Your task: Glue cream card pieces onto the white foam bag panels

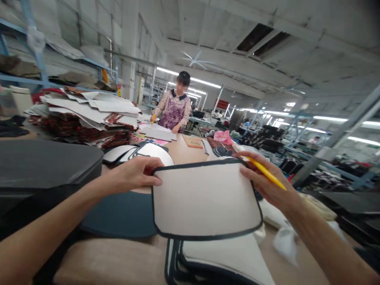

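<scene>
Between my two hands a pale panel with a dark edge (204, 200) is held up, tilted toward me. My left hand (141, 172) pinches its upper left corner, thumb on the near face. At the upper right corner my right hand (261, 176) grips it, and a yellow pen (267, 173) lies between those fingers as well. Below the panel sits a stack of similar dark-edged panels (219, 257). A dark blue-grey sheet (121, 213) lies to the left, partly behind the panel. White pieces with dark outlines (148, 152) rest beyond my left hand.
Black sheet material (44, 162) is piled at the left. Behind it rises a tall heap of white and red-brown pieces (86, 111). A co-worker (178, 105) stands across the table (187, 154), holding something yellow. A plastic bag (285, 241) lies at the right.
</scene>
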{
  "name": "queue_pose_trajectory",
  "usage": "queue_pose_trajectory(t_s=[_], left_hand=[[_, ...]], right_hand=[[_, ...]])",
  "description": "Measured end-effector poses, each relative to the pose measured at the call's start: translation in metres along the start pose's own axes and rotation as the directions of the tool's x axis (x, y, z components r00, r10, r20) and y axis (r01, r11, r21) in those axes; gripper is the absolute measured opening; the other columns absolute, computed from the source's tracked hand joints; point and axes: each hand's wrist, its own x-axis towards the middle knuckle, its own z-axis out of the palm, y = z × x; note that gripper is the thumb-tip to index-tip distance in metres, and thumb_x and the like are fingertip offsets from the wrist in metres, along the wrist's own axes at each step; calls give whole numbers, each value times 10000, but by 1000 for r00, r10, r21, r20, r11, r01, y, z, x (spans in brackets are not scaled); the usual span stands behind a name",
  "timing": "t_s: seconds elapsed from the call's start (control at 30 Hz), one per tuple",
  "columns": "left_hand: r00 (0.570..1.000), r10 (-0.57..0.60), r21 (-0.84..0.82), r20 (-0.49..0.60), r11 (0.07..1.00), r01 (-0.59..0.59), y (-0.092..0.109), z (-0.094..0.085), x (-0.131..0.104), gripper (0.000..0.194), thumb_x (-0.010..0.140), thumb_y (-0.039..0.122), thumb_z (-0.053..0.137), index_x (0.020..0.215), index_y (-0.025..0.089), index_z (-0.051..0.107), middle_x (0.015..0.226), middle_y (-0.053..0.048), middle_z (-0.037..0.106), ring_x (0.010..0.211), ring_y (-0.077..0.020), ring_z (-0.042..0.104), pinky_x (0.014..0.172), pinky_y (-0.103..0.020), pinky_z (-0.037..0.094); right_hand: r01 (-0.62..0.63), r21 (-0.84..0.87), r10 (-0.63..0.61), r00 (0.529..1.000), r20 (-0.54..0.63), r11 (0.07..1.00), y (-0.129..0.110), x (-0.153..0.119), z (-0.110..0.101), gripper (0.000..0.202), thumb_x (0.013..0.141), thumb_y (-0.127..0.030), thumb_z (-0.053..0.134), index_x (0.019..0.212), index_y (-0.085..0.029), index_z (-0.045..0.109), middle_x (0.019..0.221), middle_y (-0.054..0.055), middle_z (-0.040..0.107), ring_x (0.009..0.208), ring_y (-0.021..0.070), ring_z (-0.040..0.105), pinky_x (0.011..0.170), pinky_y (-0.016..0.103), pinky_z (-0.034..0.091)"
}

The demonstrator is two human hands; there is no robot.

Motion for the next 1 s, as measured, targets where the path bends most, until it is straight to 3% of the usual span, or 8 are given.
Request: queue_pose_trajectory(t_s=[0.13, 0.27, 0.47, 0.6, 0.67, 0.77, 0.9, 1.0], left_hand=[[997, -13, -433, 72, 900, 43, -14, 49, 33, 422, 634, 253, 689, 1013, 159, 531, 741, 25, 563, 670, -117, 528, 597, -215, 395], [991, -110, -547, 71, 827, 131, -39, 110, 46, 557, 669, 195, 628, 1200, 203, 461, 856, -4, 550, 656, -99, 510, 545, -196, 373], [984, -180, -154, 8, 972, 180, -68, 148, 51, 444, 678, 148, 539, 1122, 148, 567, 966, -74, 576, 733, -171, 563, 630, -286, 459], [995, -52, 81, -91, 995, 60, -57, 156, 47, 401, 663, 66, 560, 1031, 207, 634, 1219, -87, 505, 1151, -297, 406, 955, -450, 338], [984, 176, 267, -4, 949, -169, -42, 162, 43, 428, 739, 67, 526, 1117, 257, 590, 1345, -57, 423, 1269, -290, 267, 1034, -473, 237], [859, 415, 329, 299, 800, -501, -18, 171, 40, 395, 841, 138, 488, 1193, 315, 513, 1321, -20, 475, 1272, -260, 304, 1037, -419, 269], [794, 438, 308, 421, 755, -579, -8, 178, 36, 360, 892, 180, 421, 1219, 323, 462, 1268, -17, 537, 1224, -254, 400, 1017, -398, 291], [782, 405, 315, 473, 752, -580, -22, 182, 38, 485, 837, 169, 467, 1283, 345, 390, 1349, -19, 471, 1256, -303, 367, 1014, -454, 277]], right_hand=[[-226, 244, 268, 951, -152, 943, 39, -43, -35, 588, 608, -422, 737, 1131, -238, 539, 771, -8, 574, 695, 134, 542, 582, 210, 444], [-344, 106, 360, 888, -287, 933, 94, -80, -40, 567, 608, -491, 695, 1067, -205, 526, 830, 39, 643, 705, 170, 581, 591, 253, 468], [-377, -191, 292, 885, -361, 906, 166, -111, -29, 447, 683, -516, 574, 1000, -202, 543, 870, 77, 667, 793, 239, 630, 713, 356, 491], [-332, -299, 235, 918, -319, 894, 192, -117, -16, 446, 663, -457, 608, 1042, -228, 552, 911, 52, 664, 845, 255, 617, 790, 405, 457], [-286, -429, 159, 938, -307, 857, 196, -118, -12, 442, 667, -449, 597, 1048, -230, 559, 935, 57, 659, 864, 263, 606, 809, 429, 443], [-184, -557, 22, 958, -284, 810, 178, -116, -20, 436, 721, -448, 529, 1097, -229, 542, 1007, 78, 642, 924, 274, 593, 828, 441, 430], [-292, -503, 66, 906, -418, 814, 125, -120, -63, 514, 837, -454, 389, 1311, -254, 372, 894, 40, 657, 687, 204, 607, 669, 345, 461], [-399, -370, 150, 823, -548, 839, 108, -125, -97, 508, 837, -509, 383, 1244, -219, 476, 670, -7, 568, 513, 155, 502, 540, 288, 425]])
